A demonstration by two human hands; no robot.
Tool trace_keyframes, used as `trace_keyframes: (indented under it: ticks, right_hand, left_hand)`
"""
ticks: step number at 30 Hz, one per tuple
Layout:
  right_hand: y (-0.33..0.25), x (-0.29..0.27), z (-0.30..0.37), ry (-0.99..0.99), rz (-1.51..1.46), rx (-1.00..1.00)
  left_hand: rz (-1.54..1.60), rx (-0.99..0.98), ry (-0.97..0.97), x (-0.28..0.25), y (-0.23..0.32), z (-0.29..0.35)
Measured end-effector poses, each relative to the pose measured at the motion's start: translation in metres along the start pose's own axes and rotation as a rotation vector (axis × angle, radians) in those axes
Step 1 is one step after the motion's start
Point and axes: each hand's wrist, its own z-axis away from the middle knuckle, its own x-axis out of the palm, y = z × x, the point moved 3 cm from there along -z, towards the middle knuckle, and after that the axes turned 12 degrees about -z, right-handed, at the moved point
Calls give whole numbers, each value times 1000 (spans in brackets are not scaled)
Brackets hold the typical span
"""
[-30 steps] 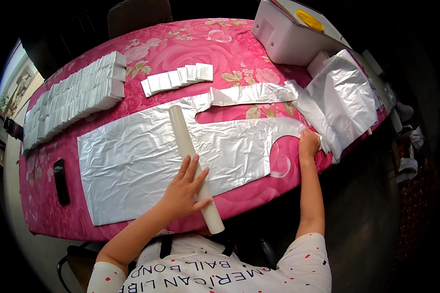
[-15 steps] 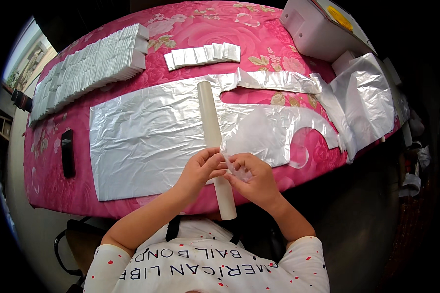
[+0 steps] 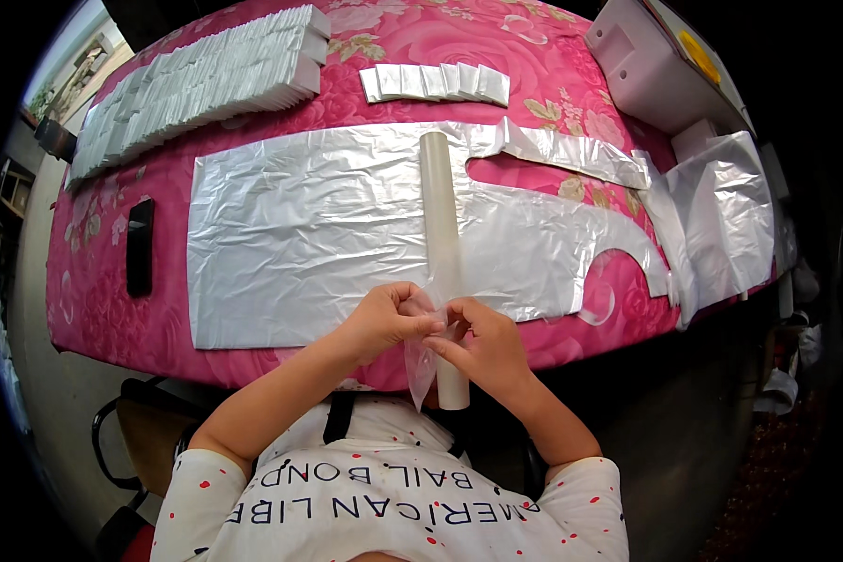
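Both my hands are together over the near edge of the table, with a piece of thin clear plastic film [image 3: 420, 370], perhaps a small bag, between them. My left hand [image 3: 389, 323] pinches it, and so does my right hand [image 3: 487, 348]; the film hangs below the fingertips. Just behind the hands, a long pale tube [image 3: 440, 206] lies across a shiny white plastic sheet [image 3: 309, 234], its near end jutting past the table edge. The sheet lies flat but wrinkled, with curved cut-outs and strap-like strips at its right end.
Folded white packets stand in a long stack [image 3: 206, 89] at the back left, with a short row of packets [image 3: 440, 82] beside it. A black phone-like object [image 3: 140, 248] lies at left. Bunched plastic [image 3: 721, 215] and a white foam box [image 3: 646, 66] occupy the right side.
The clear film, formerly spread up to the right of the tube, now hangs down between my hands. My fingers have shifted their hold. The whole view has shifted slightly.
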Motion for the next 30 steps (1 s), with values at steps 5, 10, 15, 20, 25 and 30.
trace_keyframes:
  ticks: [5, 10, 15, 20, 25, 30]
  right_hand:
    - [39, -12, -2, -22, -581, 190]
    - [96, -117, -8, 302, -567, 193]
    - [162, -260, 41, 1052, -386, 176]
    - [67, -171, 47, 833, 32, -67]
    - [23, -20, 54, -52, 299, 164]
    - [41, 4, 52, -218, 195, 348]
  left_hand:
    - [138, 51, 86, 8, 2, -4]
    - [136, -52, 66, 1, -8, -6]
    - [16, -142, 25, 4, -6, -7]
    - [64, -113, 84, 2, -20, -10]
    - [79, -189, 41, 6, -8, -8]
    - [26, -105, 168, -15, -3, 3]
